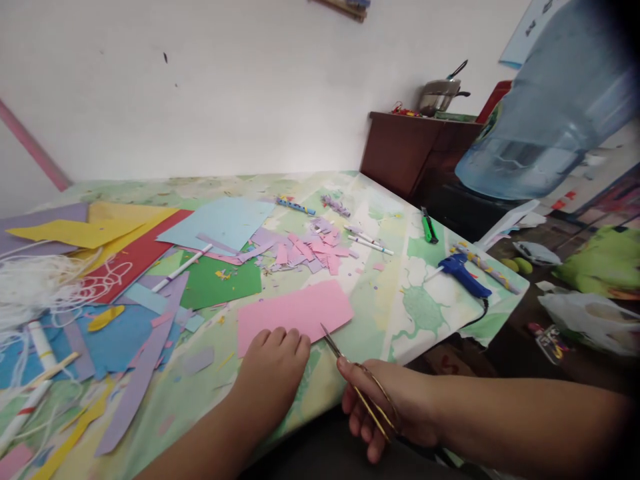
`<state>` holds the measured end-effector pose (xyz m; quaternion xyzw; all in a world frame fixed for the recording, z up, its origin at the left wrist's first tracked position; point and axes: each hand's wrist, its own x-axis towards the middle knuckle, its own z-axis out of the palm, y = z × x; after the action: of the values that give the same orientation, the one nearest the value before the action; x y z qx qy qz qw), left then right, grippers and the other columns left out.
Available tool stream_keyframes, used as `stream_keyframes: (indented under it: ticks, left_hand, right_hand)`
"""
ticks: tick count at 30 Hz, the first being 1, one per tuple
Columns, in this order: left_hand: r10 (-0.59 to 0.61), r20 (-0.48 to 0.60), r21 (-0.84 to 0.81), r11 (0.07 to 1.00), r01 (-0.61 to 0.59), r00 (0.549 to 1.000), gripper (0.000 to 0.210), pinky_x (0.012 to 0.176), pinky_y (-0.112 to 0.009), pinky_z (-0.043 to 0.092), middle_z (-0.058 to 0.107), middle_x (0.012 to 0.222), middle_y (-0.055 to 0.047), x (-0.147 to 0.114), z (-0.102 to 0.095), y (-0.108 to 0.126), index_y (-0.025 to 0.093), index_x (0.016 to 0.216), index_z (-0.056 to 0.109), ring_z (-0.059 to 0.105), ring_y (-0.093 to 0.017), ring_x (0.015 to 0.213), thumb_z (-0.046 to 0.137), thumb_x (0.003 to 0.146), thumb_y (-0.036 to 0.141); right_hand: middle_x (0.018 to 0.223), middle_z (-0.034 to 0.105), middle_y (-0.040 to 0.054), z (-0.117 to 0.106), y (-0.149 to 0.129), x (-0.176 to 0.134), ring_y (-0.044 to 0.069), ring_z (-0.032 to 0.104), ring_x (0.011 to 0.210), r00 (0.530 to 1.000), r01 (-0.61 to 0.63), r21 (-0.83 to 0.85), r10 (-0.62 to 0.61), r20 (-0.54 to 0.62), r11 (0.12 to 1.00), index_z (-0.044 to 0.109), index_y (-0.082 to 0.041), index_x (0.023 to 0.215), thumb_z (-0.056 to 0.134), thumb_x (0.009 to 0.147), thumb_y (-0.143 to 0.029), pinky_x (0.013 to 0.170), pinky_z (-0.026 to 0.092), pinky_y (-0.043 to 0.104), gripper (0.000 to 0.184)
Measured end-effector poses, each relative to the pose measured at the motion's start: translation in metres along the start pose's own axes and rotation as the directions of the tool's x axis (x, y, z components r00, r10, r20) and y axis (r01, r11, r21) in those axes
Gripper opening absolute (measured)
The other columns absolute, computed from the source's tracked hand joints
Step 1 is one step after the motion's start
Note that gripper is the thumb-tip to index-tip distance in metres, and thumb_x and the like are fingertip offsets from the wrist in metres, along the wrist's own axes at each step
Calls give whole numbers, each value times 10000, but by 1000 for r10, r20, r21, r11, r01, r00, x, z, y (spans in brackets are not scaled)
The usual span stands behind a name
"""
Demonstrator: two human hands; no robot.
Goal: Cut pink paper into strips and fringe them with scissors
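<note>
A rectangular sheet of pink paper (295,310) lies near the table's front edge. My left hand (275,363) rests on its near edge, fingers together and bent over the paper, the thumb hidden. My right hand (385,400) holds a pair of gold-handled scissors (333,343), with the fingers around the handles. The scissor tip reaches over the lower right part of the pink sheet, and the blades look closed or nearly so. Beyond the sheet lies a pile of pink and purple paper scraps (315,250).
A blue glue gun (463,275), a green utility knife (429,225) and paper-wrapped sticks lie on the right. Coloured paper sheets (215,223), white yarn (35,287) and markers (183,267) cover the left. A large water bottle (540,133) stands beyond the table's right edge.
</note>
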<state>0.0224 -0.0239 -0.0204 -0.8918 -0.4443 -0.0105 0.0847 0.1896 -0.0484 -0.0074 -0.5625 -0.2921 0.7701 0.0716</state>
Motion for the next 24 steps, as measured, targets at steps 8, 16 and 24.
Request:
stream_keyframes:
  ticks: [8,16,24]
  left_hand:
    - [76,-151,-67,994,-87,986,284,732,-374,344,570,983,-72,-6,12,24,184,983,519,487,-224,883,362,758,256]
    - [12,-198,-150,988,-42,980,344,769,-396,334,524,1068,-124,-14,21,43,201,1023,495,470,-256,951,383,731,343]
    - [-15,-274,-204,978,-43,962,368,867,-432,260,480,1125,-110,-15,23,41,204,1052,465,378,-257,1061,349,748,377]
  right_hand:
    - [423,446,-18,6,5,-3,47,406,312,994,16,24,-13,-113,1000,439,-111,640,243,756,-521,306,397,170,469]
    - [425,442,-23,7,9,0,38,393,303,989,48,-15,-49,-142,999,450,-116,630,272,738,-536,291,375,153,469]
    - [435,448,-28,2,5,-4,41,400,311,988,20,-77,-32,-149,997,441,-127,647,283,718,-561,306,377,160,467]
